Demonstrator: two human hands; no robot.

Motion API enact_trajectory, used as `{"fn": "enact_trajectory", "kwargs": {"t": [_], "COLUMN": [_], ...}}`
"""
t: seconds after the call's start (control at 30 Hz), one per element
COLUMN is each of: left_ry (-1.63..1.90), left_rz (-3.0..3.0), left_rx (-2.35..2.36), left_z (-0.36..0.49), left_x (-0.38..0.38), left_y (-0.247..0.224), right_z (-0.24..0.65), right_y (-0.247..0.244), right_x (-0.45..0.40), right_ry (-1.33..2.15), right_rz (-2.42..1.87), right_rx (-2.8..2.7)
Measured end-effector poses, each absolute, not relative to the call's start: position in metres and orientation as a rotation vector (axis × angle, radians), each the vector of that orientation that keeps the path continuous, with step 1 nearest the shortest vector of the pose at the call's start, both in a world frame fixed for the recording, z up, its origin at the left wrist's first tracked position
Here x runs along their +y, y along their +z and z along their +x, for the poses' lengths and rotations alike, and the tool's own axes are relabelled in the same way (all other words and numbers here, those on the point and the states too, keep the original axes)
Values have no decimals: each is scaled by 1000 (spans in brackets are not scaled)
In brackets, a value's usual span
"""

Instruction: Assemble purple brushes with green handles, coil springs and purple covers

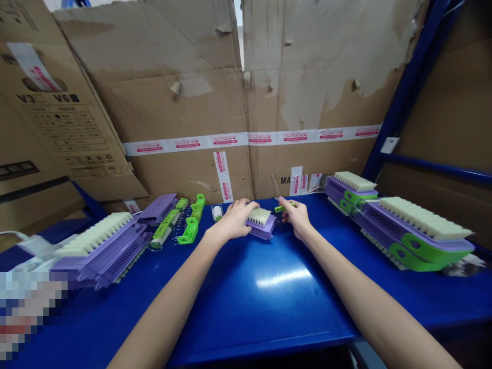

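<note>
A purple scrubbing brush lies on the blue table with its cream bristles up. Curled over the left end of it is my left hand, fingers on the bristle side. To its right, my right hand is closed in a pinch on a small green plastic piece. A coiled spring stands up at those fingertips; I cannot tell whether it is joined to the green piece. Close to my left hand sits a small white cylinder in a clear part.
Purple brush bodies with cream bristles are stacked at left, beside springs and bright green handle parts. More brushes with green ends stand at right. Cardboard walls the back; a blue post rises at right.
</note>
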State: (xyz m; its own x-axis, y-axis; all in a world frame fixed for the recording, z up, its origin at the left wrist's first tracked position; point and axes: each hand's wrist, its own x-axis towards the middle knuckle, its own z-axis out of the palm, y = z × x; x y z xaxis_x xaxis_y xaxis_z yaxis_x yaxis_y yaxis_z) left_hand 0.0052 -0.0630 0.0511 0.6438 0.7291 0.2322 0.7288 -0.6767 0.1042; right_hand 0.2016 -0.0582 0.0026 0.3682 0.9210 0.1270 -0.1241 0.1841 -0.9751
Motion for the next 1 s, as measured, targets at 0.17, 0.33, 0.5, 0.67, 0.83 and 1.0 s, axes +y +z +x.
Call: {"fn": "enact_trajectory", "kwargs": {"t": [0.17,0.33,0.5,0.67,0.83,1.0], "left_ry": [598,512,367,280,347,519], "left_rz": [3018,3251,3434,3437,3351,3237], "left_rx": [1078,979,926,989,1023,1080], "left_z": [13,26,32,34,37,36], "left_x": [-71,-82,-86,-87,-84,-78], "left_y": [52,53,54,51,44,41], "right_z": [201,201,201,201,202,214], "right_y": [3,3,2,0,1,11], "right_x": [-58,-59,-59,-58,-58,-58], "right_ry": [899,893,877,880,881,706], "right_rz": [-1140,-1128,-1112,-1116,-1137,-1197], "right_rx": [-898,-910,-937,-940,-934,-1012]}}
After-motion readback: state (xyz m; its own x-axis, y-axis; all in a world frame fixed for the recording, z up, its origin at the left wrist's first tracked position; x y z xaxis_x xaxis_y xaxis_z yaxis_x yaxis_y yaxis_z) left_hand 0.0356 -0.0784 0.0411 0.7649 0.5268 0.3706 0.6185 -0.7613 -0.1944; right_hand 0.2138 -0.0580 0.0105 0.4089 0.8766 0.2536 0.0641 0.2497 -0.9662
